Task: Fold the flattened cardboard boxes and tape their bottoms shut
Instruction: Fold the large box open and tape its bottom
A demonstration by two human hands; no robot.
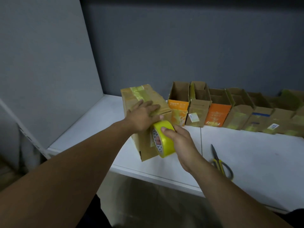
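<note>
On top of the brown cardboard box [145,146], the left hand [144,116] presses flat, fingers straight, slightly spread; against the box's near edge the right hand [179,141] curls round the yellow tape roll [165,142]. Ease that palm and the box could spring open, wrinkling the tape.

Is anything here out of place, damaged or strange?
Nothing stands out. The left hand rests on the box, the right hand holds the tape, the scissors lie on the table, and the open boxes stand in a row.
</note>
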